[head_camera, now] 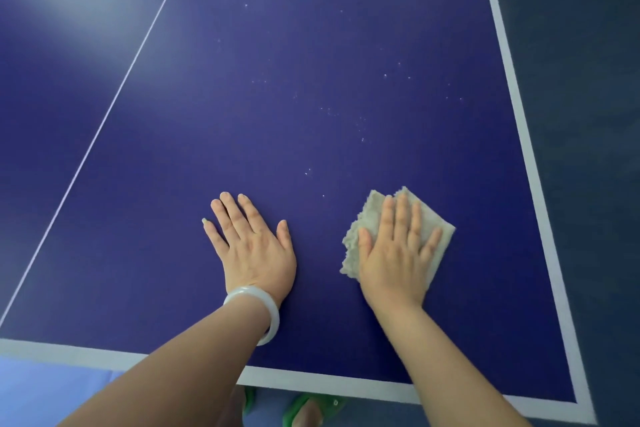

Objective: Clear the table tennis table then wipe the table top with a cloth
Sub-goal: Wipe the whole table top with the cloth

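Note:
The blue table tennis table [294, 97] fills the view, with a thin white centre line on the left and white bands along its near and right edges. My right hand [398, 253] presses flat, fingers straight, on a beige cloth [367, 215] lying near the table's right side. My left hand [252, 243] rests flat on the bare top beside it, fingers spread, with a pale bangle [266, 308] on the wrist. Small white specks [332, 111] dot the surface beyond both hands.
Dark floor [588, 114] runs along the table's right edge. Below the near edge my feet in green sandals [311, 407] stand on the floor. A bright glare lies on the table's far left.

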Tool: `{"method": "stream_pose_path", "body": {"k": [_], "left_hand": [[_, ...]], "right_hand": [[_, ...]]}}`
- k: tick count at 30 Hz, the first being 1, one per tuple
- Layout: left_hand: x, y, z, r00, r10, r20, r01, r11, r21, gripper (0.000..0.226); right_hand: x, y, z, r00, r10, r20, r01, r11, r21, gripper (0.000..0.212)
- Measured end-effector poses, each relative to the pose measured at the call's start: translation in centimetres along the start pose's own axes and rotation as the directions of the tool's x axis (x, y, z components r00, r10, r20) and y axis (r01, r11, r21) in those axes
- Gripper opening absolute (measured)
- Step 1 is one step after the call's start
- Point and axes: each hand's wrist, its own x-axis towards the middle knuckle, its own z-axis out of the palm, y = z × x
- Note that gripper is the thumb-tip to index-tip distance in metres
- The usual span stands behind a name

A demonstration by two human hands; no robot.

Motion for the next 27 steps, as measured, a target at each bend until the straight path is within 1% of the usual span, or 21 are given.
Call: {"method": "stream_pose_path", "body": {"k": [3,4,5,7,8,9,10,11,13,15,16,19,20,21,22,23,24,25,26,27], "left_hand": [[0.0,0.0,0.1,1.000,0.005,-0.001,-0.005,1.000,-0.010,0.077],[0.1,-0.1,0.1,1.000,0.005,-0.002,-0.005,1.000,-0.006,0.078],[0.1,0.0,0.2,1.000,0.003,-0.001,-0.003,1.000,-0.003,0.078],[0.0,0.0,0.1,1.000,0.009,0.001,-0.009,1.000,0.006,0.080],[0.0,0.0,0.0,1.000,0.012,0.004,-0.012,1.000,0.002,0.080],[0.0,0.0,0.0,1.000,0.015,0.003,-0.015,1.000,-0.001,0.080],[0.0,-0.1,0.0,1.000,0.015,0.002,-0.015,1.000,-0.005,0.080],[0.0,-0.1,0.0,1.000,0.013,0.001,-0.013,1.000,-0.012,0.079],[0.0,0.0,0.1,1.000,0.011,-0.003,-0.011,1.000,-0.014,0.075],[0.0,0.0,0.0,1.000,0.010,0.002,-0.010,1.000,-0.023,0.077],[0.1,0.0,-0.1,1.000,0.011,0.008,-0.010,1.000,-0.024,0.079],[0.2,0.0,0.0,1.000,0.014,0.006,-0.014,1.000,-0.019,0.078],[0.2,-0.1,0.0,1.000,0.013,0.009,-0.013,1.000,-0.021,0.077],[0.2,-0.1,0.0,1.000,0.010,0.015,-0.010,1.000,-0.019,0.077],[0.1,-0.1,0.0,1.000,0.008,0.017,-0.008,1.000,-0.017,0.077],[0.1,-0.2,0.0,1.000,0.010,0.014,-0.010,1.000,-0.017,0.078],[0.1,-0.2,0.0,1.000,0.013,0.007,-0.013,1.000,-0.018,0.078],[0.1,-0.2,0.0,1.000,0.016,0.002,-0.016,1.000,-0.022,0.077],[0.2,-0.2,0.1,1.000,0.019,0.000,-0.019,0.999,-0.026,0.077],[0.1,-0.2,0.1,1.000,0.021,-0.003,-0.021,0.999,-0.030,0.077]], "right_hand": [[4.4,-2.0,-0.5,0.984,-0.176,0.026,0.176,0.984,0.001,0.067],[6.2,-1.6,-0.8,0.982,-0.183,0.038,0.183,0.983,0.006,0.066],[7.9,-0.5,-1.3,0.989,-0.140,0.052,0.139,0.990,0.022,0.065],[9.6,2.5,-1.7,0.996,0.045,0.079,-0.050,0.996,0.069,0.065],[9.3,3.6,-1.8,0.988,0.134,0.078,-0.139,0.987,0.076,0.065],[8.3,4.1,-1.7,0.979,0.191,0.072,-0.195,0.979,0.055,0.066],[6.7,3.7,-1.4,0.978,0.203,0.054,-0.204,0.979,0.026,0.067],[4.9,2.7,-1.0,0.985,0.167,0.032,-0.168,0.986,0.005,0.067],[2.5,0.1,-0.5,0.999,0.032,0.001,-0.032,0.999,-0.005,0.066],[4.1,-1.8,-0.7,0.997,-0.077,0.024,0.077,0.997,0.012,0.066],[6.0,-2.5,-1.0,0.996,-0.081,0.028,0.080,0.996,0.033,0.067],[12.1,-4.7,-1.8,0.998,0.010,0.061,-0.015,0.995,0.094,0.066],[12.8,-6.0,-1.9,0.997,-0.033,0.071,0.026,0.994,0.108,0.065],[12.6,-7.3,-1.9,0.988,-0.137,0.071,0.129,0.985,0.113,0.064],[12.0,-8.1,-1.7,0.960,-0.271,0.067,0.264,0.960,0.096,0.063],[11.3,-8.2,-1.4,0.918,-0.393,0.062,0.389,0.919,0.058,0.064],[11.0,-7.4,-1.2,0.883,-0.466,0.054,0.466,0.885,0.022,0.064],[11.3,-6.0,-1.2,0.882,-0.469,0.043,0.469,0.883,0.012,0.063],[11.8,-4.3,-1.4,0.921,-0.389,0.034,0.388,0.921,0.019,0.063],[12.1,-2.5,-1.6,0.969,-0.246,0.031,0.245,0.969,0.041,0.062]]}}
